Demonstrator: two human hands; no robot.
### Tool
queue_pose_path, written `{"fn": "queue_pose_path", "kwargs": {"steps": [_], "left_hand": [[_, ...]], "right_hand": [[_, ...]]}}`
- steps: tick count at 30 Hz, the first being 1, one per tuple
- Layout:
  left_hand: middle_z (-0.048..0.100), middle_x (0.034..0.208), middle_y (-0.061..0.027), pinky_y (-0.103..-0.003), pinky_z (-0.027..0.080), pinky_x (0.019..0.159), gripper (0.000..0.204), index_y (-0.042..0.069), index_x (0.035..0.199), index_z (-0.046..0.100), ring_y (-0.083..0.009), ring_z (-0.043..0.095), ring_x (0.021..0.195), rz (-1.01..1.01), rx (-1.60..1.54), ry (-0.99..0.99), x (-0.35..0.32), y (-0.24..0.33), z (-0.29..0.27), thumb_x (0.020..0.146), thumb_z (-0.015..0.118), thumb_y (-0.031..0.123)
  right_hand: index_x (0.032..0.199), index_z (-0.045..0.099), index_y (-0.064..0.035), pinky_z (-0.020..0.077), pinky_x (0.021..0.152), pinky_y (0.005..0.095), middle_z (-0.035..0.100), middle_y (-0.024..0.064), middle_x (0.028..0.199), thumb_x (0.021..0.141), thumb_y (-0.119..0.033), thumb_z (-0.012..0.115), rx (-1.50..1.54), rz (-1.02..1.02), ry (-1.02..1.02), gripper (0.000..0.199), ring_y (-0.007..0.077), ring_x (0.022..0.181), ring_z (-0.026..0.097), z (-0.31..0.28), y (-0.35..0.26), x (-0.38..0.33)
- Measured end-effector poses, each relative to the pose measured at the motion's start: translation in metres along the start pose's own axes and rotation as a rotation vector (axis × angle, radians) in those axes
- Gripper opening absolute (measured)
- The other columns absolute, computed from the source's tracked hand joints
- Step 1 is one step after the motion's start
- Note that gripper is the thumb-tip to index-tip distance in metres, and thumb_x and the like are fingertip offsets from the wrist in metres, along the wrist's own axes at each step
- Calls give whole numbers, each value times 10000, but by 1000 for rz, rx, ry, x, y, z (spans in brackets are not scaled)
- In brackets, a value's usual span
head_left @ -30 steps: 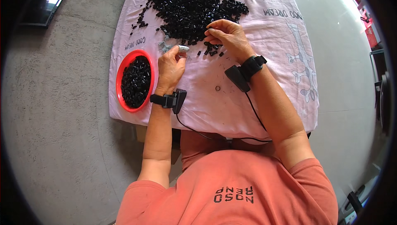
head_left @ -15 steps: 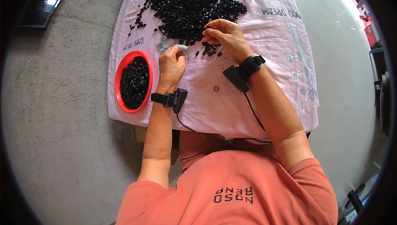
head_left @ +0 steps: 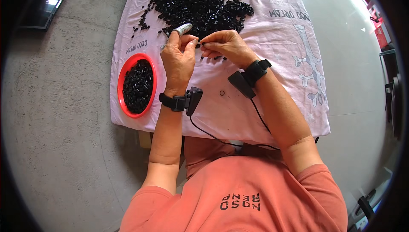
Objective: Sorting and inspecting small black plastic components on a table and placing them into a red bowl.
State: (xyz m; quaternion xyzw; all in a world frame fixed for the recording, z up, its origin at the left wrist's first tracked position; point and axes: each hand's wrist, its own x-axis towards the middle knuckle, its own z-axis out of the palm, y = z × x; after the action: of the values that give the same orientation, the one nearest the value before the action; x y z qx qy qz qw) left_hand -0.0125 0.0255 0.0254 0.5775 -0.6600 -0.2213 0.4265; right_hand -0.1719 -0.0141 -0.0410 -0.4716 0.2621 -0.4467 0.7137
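Observation:
In front of the big heap of small black pieces (head_left: 194, 4), my two hands come almost fingertip to fingertip. My right hand (head_left: 230, 48) pinches a small black piece (head_left: 203, 44) between thumb and fingers. My left hand (head_left: 178, 59) has its thumb drawn in against its bent fingers; whatever they hold is too small to make out. A silvery wrap (head_left: 183, 28) covers its index finger, which is raised apart from the others. To the left of that hand, a red bowl (head_left: 155, 88) is filled with similar black pieces.
The pieces lie on a table covered with a pink printed cloth (head_left: 281, 100). A few loose ones are scattered beside my right hand. A small dark ring (head_left: 222, 92) lies nearer me. Cables run from the black wrist devices (head_left: 194, 101) across my lap.
My left hand has moved forward and right, toward the right hand, and its wrapped finger has lifted. My right hand has come left and slightly nearer, with the fingertips now close together.

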Motion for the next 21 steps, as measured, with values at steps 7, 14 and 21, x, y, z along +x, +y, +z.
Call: {"fn": "queue_pose_path", "kwargs": {"steps": [7,14,21], "left_hand": [[733,860,-57,-254,552,666,252,4,1121,636,-103,690,744,96,25,85,0,-3,8,875,663,-39],[735,853,-58,-258,560,651,249,7,1114,640,-108,694,729,130,31,87,0,-1,11,872,663,-42],[737,846,-64,-271,565,656,264,15,1120,645,-125,703,727,130,98,114,-2,5,13,863,667,-42]], "right_hand": [[1073,683,54,615,720,272,734,144,915,973,-75,622,62,-17,-18,174,185,809,736,-2,4,1],[1088,694,21,592,704,249,736,117,925,954,-81,655,61,-13,-13,173,136,786,719,-2,7,3],[1089,679,36,601,714,255,738,134,919,969,-88,632,53,-11,-17,179,167,817,733,0,4,1]]}}
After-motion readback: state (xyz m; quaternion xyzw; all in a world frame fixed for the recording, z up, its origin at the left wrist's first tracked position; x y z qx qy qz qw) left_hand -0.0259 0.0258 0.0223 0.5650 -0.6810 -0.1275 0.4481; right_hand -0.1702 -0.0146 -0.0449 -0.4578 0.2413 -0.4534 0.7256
